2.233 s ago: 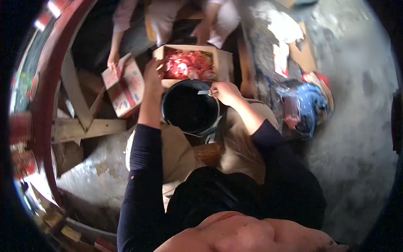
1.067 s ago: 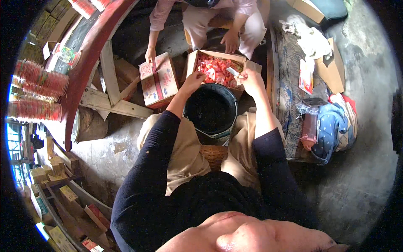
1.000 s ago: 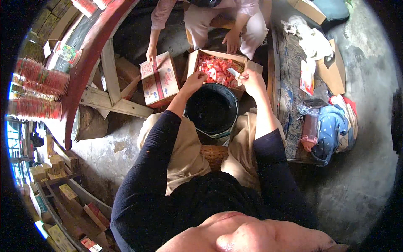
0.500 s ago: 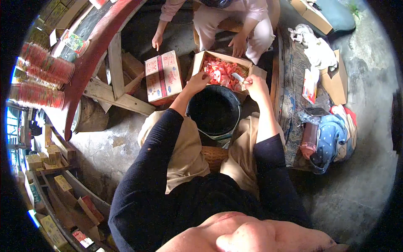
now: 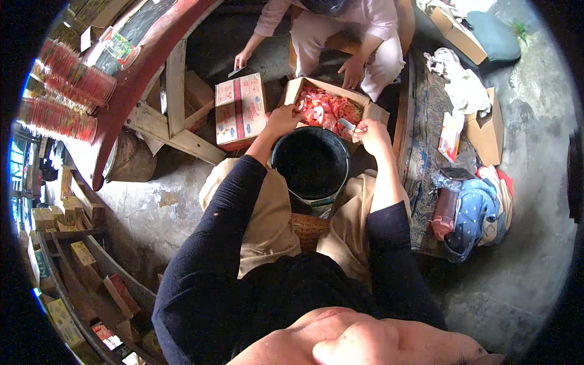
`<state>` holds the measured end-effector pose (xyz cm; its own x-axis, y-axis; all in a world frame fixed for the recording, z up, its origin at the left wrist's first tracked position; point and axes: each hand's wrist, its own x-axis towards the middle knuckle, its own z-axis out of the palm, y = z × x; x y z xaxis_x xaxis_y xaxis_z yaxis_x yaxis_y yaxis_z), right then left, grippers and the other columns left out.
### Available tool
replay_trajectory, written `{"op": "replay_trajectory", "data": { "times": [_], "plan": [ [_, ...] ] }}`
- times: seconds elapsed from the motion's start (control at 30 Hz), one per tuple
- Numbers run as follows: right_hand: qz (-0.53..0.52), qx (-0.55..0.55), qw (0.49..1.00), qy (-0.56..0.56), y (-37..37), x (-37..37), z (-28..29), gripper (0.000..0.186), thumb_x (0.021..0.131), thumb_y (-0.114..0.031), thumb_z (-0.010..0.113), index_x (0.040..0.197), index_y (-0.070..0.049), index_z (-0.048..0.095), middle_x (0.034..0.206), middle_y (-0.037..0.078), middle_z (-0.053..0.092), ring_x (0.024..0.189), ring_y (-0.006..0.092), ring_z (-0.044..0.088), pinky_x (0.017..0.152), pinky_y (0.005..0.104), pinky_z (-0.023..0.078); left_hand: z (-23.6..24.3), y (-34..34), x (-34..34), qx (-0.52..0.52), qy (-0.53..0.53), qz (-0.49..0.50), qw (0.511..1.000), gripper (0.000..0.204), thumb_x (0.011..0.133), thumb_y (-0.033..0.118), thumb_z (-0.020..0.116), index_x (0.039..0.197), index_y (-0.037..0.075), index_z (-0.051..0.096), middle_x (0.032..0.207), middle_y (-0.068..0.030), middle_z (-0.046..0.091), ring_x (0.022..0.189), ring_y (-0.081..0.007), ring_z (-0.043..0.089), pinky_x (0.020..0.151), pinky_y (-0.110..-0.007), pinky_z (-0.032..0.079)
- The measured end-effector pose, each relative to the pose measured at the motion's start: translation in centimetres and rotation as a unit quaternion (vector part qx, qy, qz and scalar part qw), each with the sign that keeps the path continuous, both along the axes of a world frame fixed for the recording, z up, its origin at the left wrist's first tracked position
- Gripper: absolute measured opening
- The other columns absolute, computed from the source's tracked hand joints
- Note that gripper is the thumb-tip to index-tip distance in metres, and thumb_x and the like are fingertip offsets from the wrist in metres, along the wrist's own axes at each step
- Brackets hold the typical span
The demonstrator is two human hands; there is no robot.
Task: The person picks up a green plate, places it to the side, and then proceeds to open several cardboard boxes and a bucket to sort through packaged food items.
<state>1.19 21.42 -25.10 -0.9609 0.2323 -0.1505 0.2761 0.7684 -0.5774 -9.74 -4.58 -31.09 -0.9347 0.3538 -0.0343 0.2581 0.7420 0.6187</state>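
My right hand (image 5: 374,135) is closed around a small knife (image 5: 346,124), its pale broad blade pointing left over the near edge of an open carton (image 5: 378,114). Red and whitish crinkled pieces (image 5: 319,108) fill that carton, with browner stuff at its right side. At the carton's near left corner, my left hand (image 5: 283,121) has its fingers pinched together; what they hold is too small to make out. A black bucket (image 5: 310,159) stands between my knees, below both hands, and its inside looks dark.
Opposite me sits another person, one hand (image 5: 242,59) holding a blade above a taped carton (image 5: 240,112). A red-edged table (image 5: 131,85) with stacked red containers (image 5: 79,73) stands left. To the right lie a patterned mat (image 5: 420,182), a white cloth (image 5: 459,79) and a blue bundle (image 5: 471,210).
The view has shifted slightly. My right hand and the knife have moved a little down and left of the pieces. The other person's hand now shows a blade over the taped carton.
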Motion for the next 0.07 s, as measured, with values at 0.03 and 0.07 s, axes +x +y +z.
{"op": "replay_trajectory", "data": {
  "times": [0.03,0.07],
  "plan": [
    [-0.001,0.003,1.0,-0.001,-0.25,-0.03,0.1,0.015,0.078,-0.017,0.068,0.085,-0.004,0.066,0.084,0.016,0.068,0.082,0.0271,0.066,0.073,0.0387,0.05,-0.45,-0.37,-0.23,-0.022,0.013,0.004,1.0,0.047,0.082,0.045,0.057,0.107,0.005,0.063,0.102,-0.0217,0.065,0.098,-0.0368,0.061,0.086,-0.051,0.044],
    [0.004,0.003,1.0,0.0,-0.51,-0.25,0.21,0.015,0.078,-0.017,0.068,0.085,-0.004,0.066,0.084,0.016,0.068,0.082,0.0271,0.066,0.073,0.0387,0.05,-0.9,-0.84,-0.41,-0.032,0.018,0.008,0.999,0.048,0.082,0.047,0.057,0.108,0.007,0.063,0.103,-0.0217,0.065,0.098,-0.0378,0.061,0.088,-0.052,0.043]
  ]
}}
